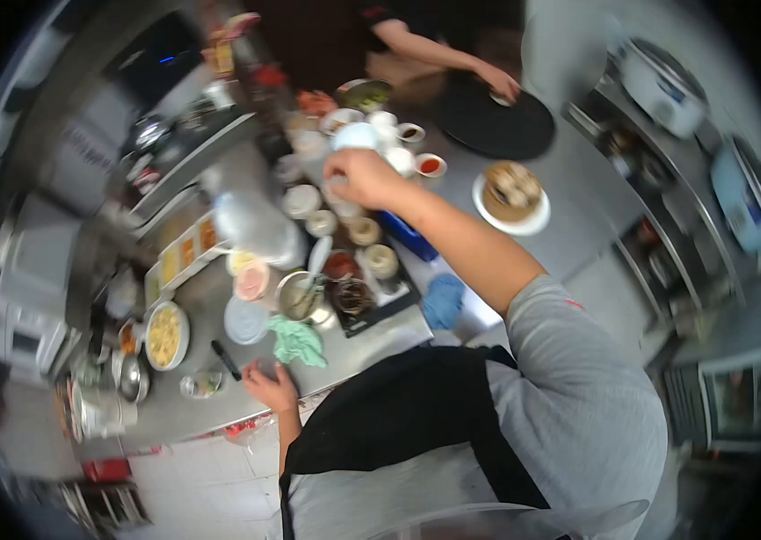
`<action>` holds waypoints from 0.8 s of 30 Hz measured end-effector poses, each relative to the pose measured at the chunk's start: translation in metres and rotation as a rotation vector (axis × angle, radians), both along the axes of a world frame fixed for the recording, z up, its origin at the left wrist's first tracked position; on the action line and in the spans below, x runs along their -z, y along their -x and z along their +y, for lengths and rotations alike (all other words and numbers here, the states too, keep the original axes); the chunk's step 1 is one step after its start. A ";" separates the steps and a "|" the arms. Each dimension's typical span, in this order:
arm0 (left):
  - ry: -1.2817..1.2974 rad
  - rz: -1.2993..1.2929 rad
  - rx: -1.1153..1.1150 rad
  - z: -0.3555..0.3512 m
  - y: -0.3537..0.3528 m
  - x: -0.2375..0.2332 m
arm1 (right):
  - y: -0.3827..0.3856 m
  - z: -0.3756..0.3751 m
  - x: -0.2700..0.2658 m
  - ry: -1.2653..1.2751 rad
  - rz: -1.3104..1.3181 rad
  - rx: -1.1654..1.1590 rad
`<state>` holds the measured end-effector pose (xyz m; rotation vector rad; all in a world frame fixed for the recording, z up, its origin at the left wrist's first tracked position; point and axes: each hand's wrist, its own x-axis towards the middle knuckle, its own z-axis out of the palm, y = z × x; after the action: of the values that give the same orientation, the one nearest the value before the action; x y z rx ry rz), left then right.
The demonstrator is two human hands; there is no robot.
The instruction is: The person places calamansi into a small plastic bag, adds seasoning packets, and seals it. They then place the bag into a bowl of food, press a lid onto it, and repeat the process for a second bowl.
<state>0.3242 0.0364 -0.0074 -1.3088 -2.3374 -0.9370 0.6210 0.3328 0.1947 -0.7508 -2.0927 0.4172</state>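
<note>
My right hand (362,180) is stretched over the containers at the counter's far side, its fingers curled and pressed together; what they hold, if anything, is hidden. Beneath and around it are white tubs (301,201) and a pale blue lid or bowl (355,137). My left hand (271,387) rests at the counter's near edge, fingers apart and holding nothing. It lies just below a green cloth (298,341) and right of a black-handled tool (226,360). A metal pot (298,295) with a spoon stands beyond the cloth.
Another person's hand (499,81) is over a round black tray (497,117) at the far right. Nearby are a white plate (533,222) with a bamboo steamer (512,191), a red sauce cup (430,166), a blue cloth (443,301) and an oval dish (165,336).
</note>
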 end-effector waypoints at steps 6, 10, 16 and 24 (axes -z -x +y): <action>-0.038 0.041 -0.023 0.002 0.007 0.010 | -0.230 -0.024 0.087 -0.087 0.607 0.815; 0.035 0.062 -0.139 0.005 0.005 0.010 | -0.352 -0.038 0.224 0.959 0.443 1.077; 0.064 0.104 -0.244 0.007 0.010 0.021 | -0.320 -0.012 0.240 1.065 0.755 1.001; 0.151 0.112 -0.331 0.013 0.005 0.018 | -0.314 0.029 0.243 1.038 1.356 0.646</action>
<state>0.3193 0.0492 -0.0252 -0.9531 -2.4716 -0.5801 0.9355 0.3618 -0.0480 -1.1556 -0.2317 1.2110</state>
